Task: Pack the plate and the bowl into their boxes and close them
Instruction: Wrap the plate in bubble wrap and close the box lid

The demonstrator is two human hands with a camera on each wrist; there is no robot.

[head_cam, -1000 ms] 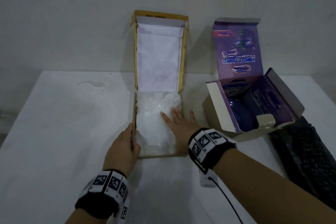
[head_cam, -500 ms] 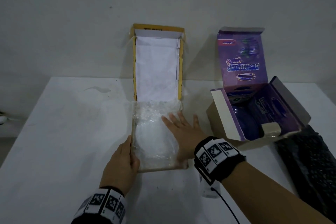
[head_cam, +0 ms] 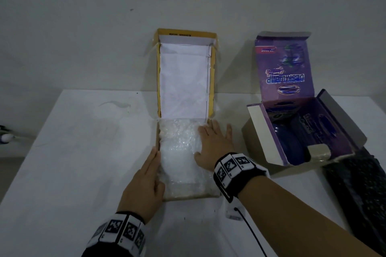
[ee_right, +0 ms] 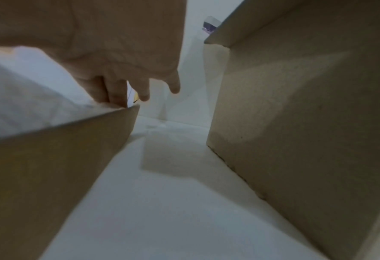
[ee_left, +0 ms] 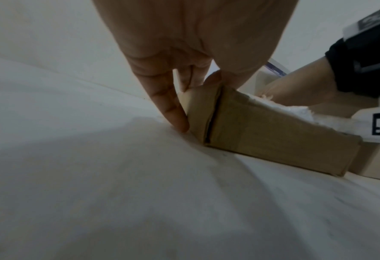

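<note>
A flat yellow-brown box point(head_cam: 189, 195) lies open at the table's middle, its lid point(head_cam: 184, 77) standing up against the wall. Inside it lies a bubble-wrapped white bundle point(head_cam: 179, 152); whether it holds the plate I cannot tell. My left hand point(head_cam: 146, 181) lies flat against the box's left wall point(ee_left: 197, 112), fingers straight. My right hand point(head_cam: 213, 144) rests flat on the bundle's right side and the box's right edge point(ee_right: 117, 112). To the right stands an open purple box point(head_cam: 300, 131) with a dark blue bowl point(head_cam: 290, 146) inside.
A black textured mat or bag point(head_cam: 359, 190) lies at the table's right edge beside the purple box. The white table point(head_cam: 73, 162) stretches to the left. A narrow gap point(ee_right: 173, 158) separates the two boxes. The wall stands close behind.
My right hand slid farther right, from the bundle's middle to the box's right edge. My left hand stayed on the left wall, fingers straighter. The head view dropped slightly.
</note>
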